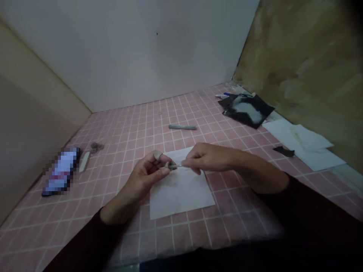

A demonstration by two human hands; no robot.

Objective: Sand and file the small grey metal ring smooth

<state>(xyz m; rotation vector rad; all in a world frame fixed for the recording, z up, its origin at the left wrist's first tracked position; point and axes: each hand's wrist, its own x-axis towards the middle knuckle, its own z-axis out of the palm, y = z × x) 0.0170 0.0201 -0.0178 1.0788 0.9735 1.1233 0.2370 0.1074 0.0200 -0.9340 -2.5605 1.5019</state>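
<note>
My left hand (147,172) is closed, its thumb and fingers pinching a small greyish-brown ring-like piece (171,165). A pale strip of wrapping (157,154) goes round one of its fingers. My right hand (202,156) is closed on a thin grey stick (178,165), whose far end meets the ring-like piece; whether it passes inside is too small to tell. Both hands are above a white sheet of paper (181,200), which carries a grey dusty smudge near the left fingers.
Beyond the paper lies a grey rod (182,127). To the left are a phone (61,172), a white flat stick (84,161) and several small grey rings (97,146). At right lie black sheets (256,109), white papers (309,147) and a dark scrap (284,151). Walls border the pink checked tabletop (127,132).
</note>
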